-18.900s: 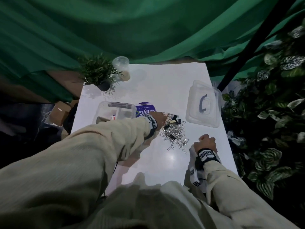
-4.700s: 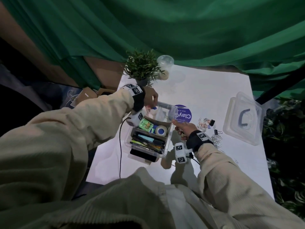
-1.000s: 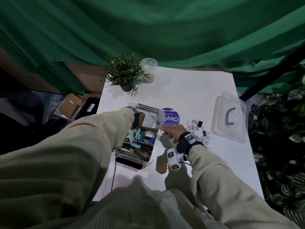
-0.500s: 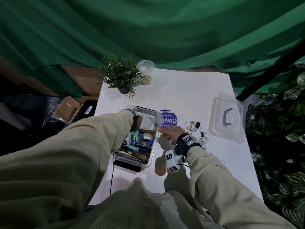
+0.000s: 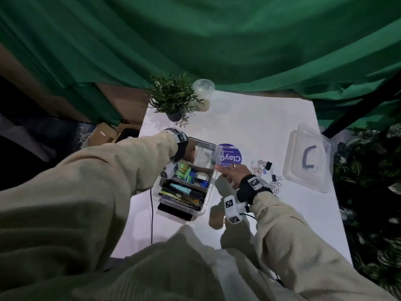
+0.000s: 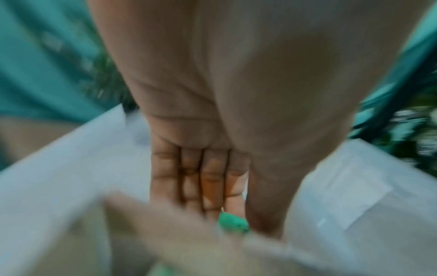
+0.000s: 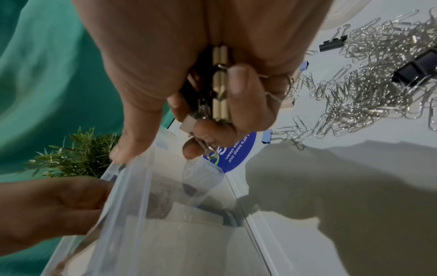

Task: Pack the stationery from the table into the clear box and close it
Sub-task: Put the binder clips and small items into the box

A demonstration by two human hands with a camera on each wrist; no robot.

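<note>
Overhead first: clear box [image 5: 184, 187] sits near the table's [image 5: 271, 131] left edge, open, pens and small stationery inside; its lid [image 5: 309, 159] lies upturned by the right edge, well apart. Loose paper clips [image 5: 275, 185] and black binder clips [image 5: 268, 165] lie between box and lid. Left hand [image 5: 189, 149] is at the box's far left rim, grip hidden from this view. Right hand [image 5: 233, 171] is at the box's far right corner, fingers curled.

Left wrist view, blurred: left hand [image 6: 201, 177] shows straight fingers pressed together, flat against the box wall [image 6: 354, 196], a green item [image 6: 232, 223] at the fingertips.

Right wrist view: right hand [image 7: 212, 84] grips a bunch of clips [image 7: 220, 89], fingers curled round them, just above the box rim [image 7: 146, 186]; thumb touches the rim. Paper clip pile [image 7: 369, 84] lies to the right.
</note>
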